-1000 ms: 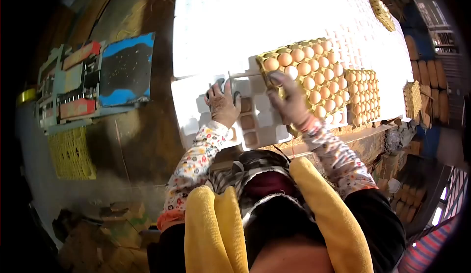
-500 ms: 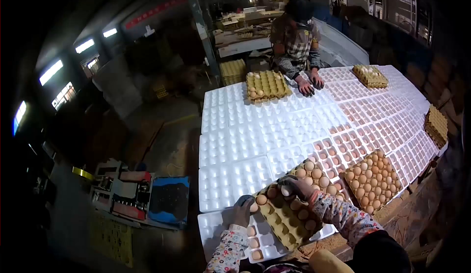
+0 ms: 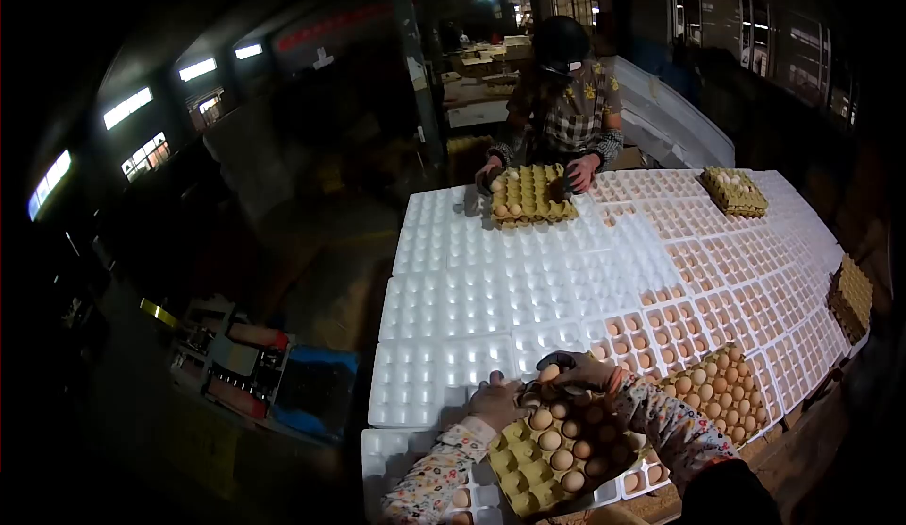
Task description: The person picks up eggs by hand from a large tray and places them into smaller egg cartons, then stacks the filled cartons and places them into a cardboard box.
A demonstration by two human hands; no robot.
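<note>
A yellow pulp egg tray (image 3: 520, 469) lies tilted in front of me on the white foam trays, its left cells bare and brown eggs (image 3: 563, 460) in the others. My gloved right hand (image 3: 583, 372) is above its far edge, fingers curled round a brown egg (image 3: 549, 372). My gloved left hand (image 3: 494, 402) is at the tray's far left corner, fingers bent together; what they hold, if anything, is hidden. Beneath are white foam trays (image 3: 444, 365) with square cells, several filled with eggs on the right.
A fuller egg tray (image 3: 719, 395) rests to my right. Across the table a co-worker (image 3: 566, 110) has both hands at another pulp tray (image 3: 533, 195). Stacked pulp trays (image 3: 733, 192) sit at the far right, more (image 3: 851, 299) at the right edge. A machine (image 3: 247, 360) stands left on the floor.
My left hand has moved from the foam tray's cells to the pulp tray's far corner. The co-worker's hands have gone from the foam cells to the pulp tray. The view has shifted.
</note>
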